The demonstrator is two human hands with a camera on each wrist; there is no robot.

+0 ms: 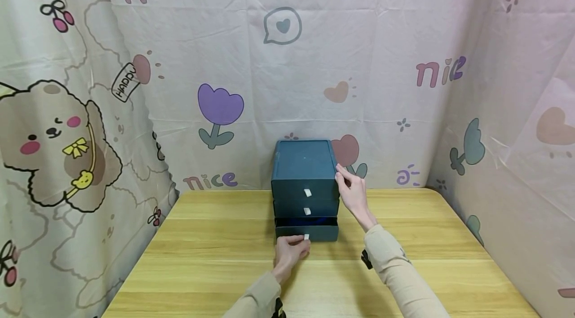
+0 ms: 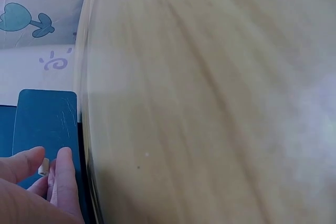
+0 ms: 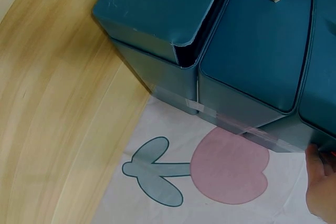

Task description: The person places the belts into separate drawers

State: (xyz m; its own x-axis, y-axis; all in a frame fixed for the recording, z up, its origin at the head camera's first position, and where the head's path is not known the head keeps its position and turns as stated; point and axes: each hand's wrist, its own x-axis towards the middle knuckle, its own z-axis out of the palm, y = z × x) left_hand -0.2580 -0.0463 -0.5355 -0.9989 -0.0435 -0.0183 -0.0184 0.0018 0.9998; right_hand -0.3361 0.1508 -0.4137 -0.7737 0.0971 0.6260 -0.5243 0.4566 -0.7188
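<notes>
A dark teal chest of drawers [image 1: 304, 160] stands at the back of the table, with three drawers one above another. Its bottom drawer [image 1: 287, 231] is pulled partly out, and something dark blue shows inside. My left hand [image 1: 289, 254] is at the front of that drawer, its thumb and fingers pinching the small white pull tab [image 2: 43, 167]. On the other side, my right hand [image 1: 353, 191] touches the upper right side of the chest with its fingers. The right wrist view shows the partly open bottom drawer [image 3: 152, 6] and only part of this hand [image 3: 321, 190].
The chest stands on a light wood table [image 1: 215, 238]. Behind it hangs a pale printed curtain [image 1: 287, 73], which also runs along the left and right sides. The upper two drawers carry white tabs and are closed.
</notes>
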